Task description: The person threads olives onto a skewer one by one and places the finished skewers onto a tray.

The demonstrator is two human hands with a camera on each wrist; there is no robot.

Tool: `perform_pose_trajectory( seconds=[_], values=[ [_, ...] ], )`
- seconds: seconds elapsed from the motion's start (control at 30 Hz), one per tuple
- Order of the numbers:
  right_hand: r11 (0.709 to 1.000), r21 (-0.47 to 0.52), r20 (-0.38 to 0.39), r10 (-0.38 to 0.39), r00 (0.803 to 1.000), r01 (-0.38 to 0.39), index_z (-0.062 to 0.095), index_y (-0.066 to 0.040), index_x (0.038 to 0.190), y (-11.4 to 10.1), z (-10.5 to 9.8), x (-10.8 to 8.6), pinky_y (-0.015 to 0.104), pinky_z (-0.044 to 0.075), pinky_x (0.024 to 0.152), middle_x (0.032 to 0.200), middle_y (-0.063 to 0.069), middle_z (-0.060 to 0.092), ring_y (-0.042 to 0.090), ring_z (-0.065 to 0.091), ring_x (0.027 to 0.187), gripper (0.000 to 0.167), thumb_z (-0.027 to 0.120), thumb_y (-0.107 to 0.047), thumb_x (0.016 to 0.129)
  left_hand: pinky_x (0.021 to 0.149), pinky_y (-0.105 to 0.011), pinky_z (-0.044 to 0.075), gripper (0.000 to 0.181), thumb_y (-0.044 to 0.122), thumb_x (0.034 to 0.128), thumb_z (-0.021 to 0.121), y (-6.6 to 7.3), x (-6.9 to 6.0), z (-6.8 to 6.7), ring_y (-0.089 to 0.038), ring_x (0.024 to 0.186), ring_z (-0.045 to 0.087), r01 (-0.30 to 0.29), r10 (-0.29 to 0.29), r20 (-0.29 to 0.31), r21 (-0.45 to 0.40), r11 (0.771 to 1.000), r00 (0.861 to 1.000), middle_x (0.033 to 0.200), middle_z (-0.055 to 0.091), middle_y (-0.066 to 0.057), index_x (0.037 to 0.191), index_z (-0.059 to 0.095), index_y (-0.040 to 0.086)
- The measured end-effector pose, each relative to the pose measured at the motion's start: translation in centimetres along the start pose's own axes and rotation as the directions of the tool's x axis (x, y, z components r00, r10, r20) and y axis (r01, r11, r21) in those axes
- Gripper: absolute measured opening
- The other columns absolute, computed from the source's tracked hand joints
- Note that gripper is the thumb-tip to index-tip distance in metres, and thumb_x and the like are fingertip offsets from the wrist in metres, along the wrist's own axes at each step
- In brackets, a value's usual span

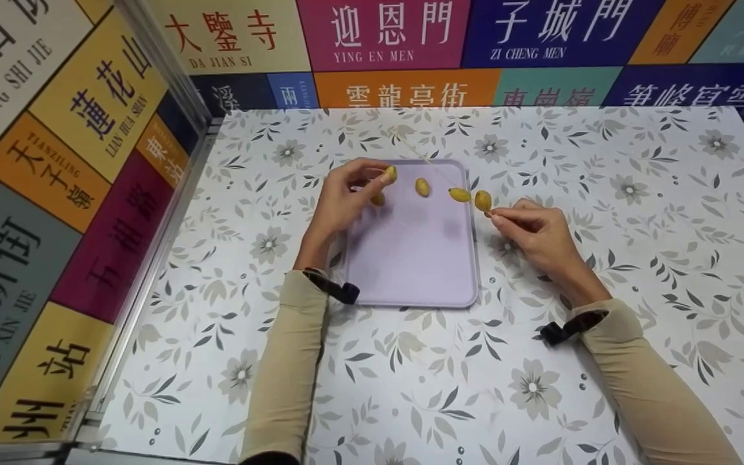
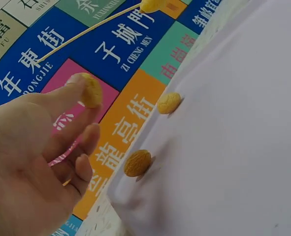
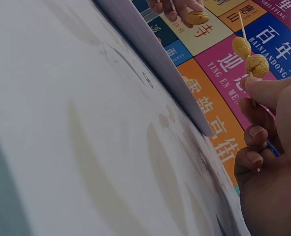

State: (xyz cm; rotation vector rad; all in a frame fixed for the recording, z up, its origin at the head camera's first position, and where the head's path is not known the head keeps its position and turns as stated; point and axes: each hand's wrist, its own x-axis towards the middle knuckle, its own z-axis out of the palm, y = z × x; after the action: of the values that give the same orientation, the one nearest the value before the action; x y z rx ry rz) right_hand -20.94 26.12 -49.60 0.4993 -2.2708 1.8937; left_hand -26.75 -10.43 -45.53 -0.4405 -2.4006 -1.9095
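"What was closest?"

"Two beige sleeves (image 1: 287,361), reaching over a flower-patterned counter (image 1: 533,387). Past the cuffs, a lilac tray (image 1: 411,271) lay flat."

"And the right hand (image 1: 540,239)?"

"Just right of the tray. Its fingers (image 3: 257,135) were closed in a pinch on a thin stick (image 2: 88,33), the rest curled in. Two yellowish fruits (image 1: 483,201) were threaded on it, the nearer one right by the fingertips."

"What about the left hand (image 1: 345,197)?"

"Raised at the tray's far left side. Thumb and forefinger were pinched around a single fruit (image 1: 392,173); its other fingers were loosely bent."

"Any more fruit?"

"Two loose fruits (image 1: 422,187) sat apart on the tray, towards its far edge. The stick's bare end slanted out beyond that edge."

"And farthest off?"

"Colourful wall panels (image 1: 385,32), printed with large characters."
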Motion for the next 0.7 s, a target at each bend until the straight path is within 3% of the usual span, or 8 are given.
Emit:
perform_pose_trajectory(
  seconds=[0.07, 0.17, 0.3, 0.5, 0.7],
  values=[
    [1.0, -0.006, 0.006, 0.002, 1.0, -0.002, 0.082, 0.004, 0.115, -0.05, 0.0, -0.01, 0.017, 0.048, 0.062, 0.081, 0.005, 0.066, 0.012, 0.057, 0.075, 0.019, 0.079, -0.004, 0.098, 0.093, -0.041, 0.056, 0.025, 0.031, 0.1041, 0.076, 0.05, 0.1, 0.08, -0.029, 0.107, 0.075, 0.012, -0.014, -0.036, -0.056, 0.998, 0.999, 0.116, 0.082, -0.002, 0.126, 0.077, 0.019],
    [1.0, -0.012, 0.015, -0.002, 1.0, 0.002, 0.082, 0.004, 0.115, -0.01, 0.0, 0.01, 0.017, 0.048, 0.062, 0.081, 0.005, 0.066, 0.012, 0.057, 0.075, 0.018, 0.079, -0.002, 0.098, 0.089, -0.04, 0.054, 0.025, 0.029, 0.107, 0.072, 0.21, 0.2, 0.01, -0.022, 0.104, 0.074, 0.026, -0.035, -0.071, -0.127, 0.992, 0.997, 0.115, 0.082, -0.003, 0.129, 0.074, 0.016],
    [1.0, -0.005, 0.021, 0.003, 1.0, -0.003, 0.082, 0.005, 0.114, 0.08, 0.03, 0.03, 0.017, 0.047, 0.063, 0.081, 0.003, 0.066, 0.011, 0.056, 0.075, 0.017, 0.078, 0.0, 0.097, 0.078, -0.03, 0.047, 0.027, 0.031, 0.108, 0.07, 0.45, 0.22, -0.16, -0.023, 0.097, 0.072, 0.042, -0.064, -0.107, -0.201, 0.979, 0.992, 0.107, 0.083, -0.002, 0.128, 0.071, 0.013],
    [0.999, 0.038, 0.055, -0.001, 0.998, -0.001, 0.08, 0.008, 0.115, 0.15, 0.17, -0.02, 0.016, 0.05, 0.065, 0.085, 0.005, 0.069, 0.01, 0.058, 0.075, 0.019, 0.078, 0.003, 0.097, 0.076, -0.03, 0.045, 0.027, 0.032, 0.1084, 0.069, 0.48, 0.28, -0.32, -0.027, 0.092, 0.069, 0.039, -0.084, -0.165, -0.259, 0.965, 0.983, 0.098, 0.082, -0.001, 0.127, 0.069, 0.012],
    [0.999, 0.041, 0.08, -0.008, 0.997, 0.005, 0.08, 0.007, 0.116, 0.22, 0.13, 0.02, 0.016, 0.052, 0.067, 0.089, 0.007, 0.071, 0.01, 0.061, 0.076, 0.02, 0.079, 0.001, 0.097, 0.077, -0.03, 0.046, 0.027, 0.032, 0.108, 0.07, 0.28, 0.3, -0.5, -0.024, 0.095, 0.068, 0.036, -0.095, -0.187, -0.296, 0.954, 0.978, 0.116, 0.078, -0.011, 0.131, 0.069, 0.018]
  ],
)
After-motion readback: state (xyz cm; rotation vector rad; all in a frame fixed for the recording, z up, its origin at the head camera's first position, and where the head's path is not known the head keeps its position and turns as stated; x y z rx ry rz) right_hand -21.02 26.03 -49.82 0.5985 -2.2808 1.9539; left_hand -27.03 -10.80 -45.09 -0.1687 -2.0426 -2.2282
